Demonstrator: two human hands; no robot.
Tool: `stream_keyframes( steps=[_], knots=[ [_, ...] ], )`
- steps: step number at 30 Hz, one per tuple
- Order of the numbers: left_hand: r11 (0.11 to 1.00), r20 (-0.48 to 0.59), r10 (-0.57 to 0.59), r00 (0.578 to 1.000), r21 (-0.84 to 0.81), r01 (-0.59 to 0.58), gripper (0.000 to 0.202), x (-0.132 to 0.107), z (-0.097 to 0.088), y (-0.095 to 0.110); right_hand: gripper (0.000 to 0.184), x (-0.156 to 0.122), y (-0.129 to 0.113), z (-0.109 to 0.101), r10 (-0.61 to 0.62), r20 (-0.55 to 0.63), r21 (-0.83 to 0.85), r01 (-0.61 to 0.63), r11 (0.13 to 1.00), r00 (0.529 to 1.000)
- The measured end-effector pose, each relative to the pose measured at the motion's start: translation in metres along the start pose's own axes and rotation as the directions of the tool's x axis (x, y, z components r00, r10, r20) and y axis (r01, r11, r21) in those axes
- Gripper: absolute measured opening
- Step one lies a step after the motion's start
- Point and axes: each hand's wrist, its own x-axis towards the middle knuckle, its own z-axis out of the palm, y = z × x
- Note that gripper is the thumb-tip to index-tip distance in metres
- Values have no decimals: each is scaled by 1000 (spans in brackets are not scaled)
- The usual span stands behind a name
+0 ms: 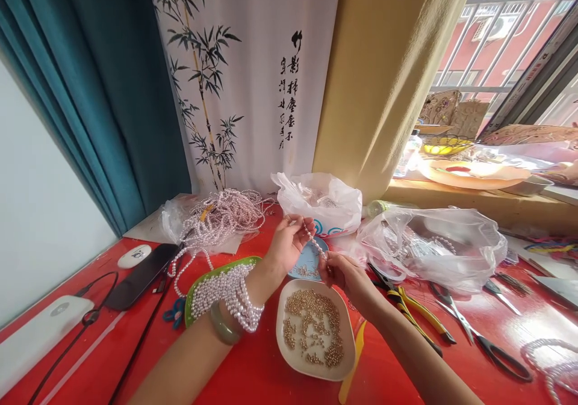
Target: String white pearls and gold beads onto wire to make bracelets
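Note:
A short string of pearly beads (315, 241) stretches between my two hands above the blue dish (311, 253), which holds small pieces. My left hand (291, 239) pinches its upper end, and my right hand (338, 269) grips the lower end. Several bead strands (246, 309) and a green bangle (222, 327) circle my left wrist. Below my hands sits a white square dish (282, 354) with small gold beads (334, 321). Under my left forearm, a green tray (192, 293) holds loose pearly white beads (217, 290).
A heap of pearl strands (226, 221) lies at the back left. Plastic bags (325, 203) stand behind my hands and to the right. Yellow-handled pliers (418, 315) and scissors (487, 339) lie at right. A phone (142, 275) and cables are on the left.

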Motion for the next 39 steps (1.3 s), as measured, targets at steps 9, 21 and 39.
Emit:
stream_keyframes(
  steps=[9,21,39],
  knots=[
    [999,-4,-28,1000,15,28,15,-3,2,-2,20,2,4,-4,2,-46,-33,-4,999,999],
    [997,16,-56,998,49,55,13,-4,2,-8,22,2,8,-7,-13,15,-47,13,999,1000],
    [967,10,-114,993,230,109,10,-11,0,-12,21,1,7,-6,-42,-5,-49,41,998,999]
  ],
)
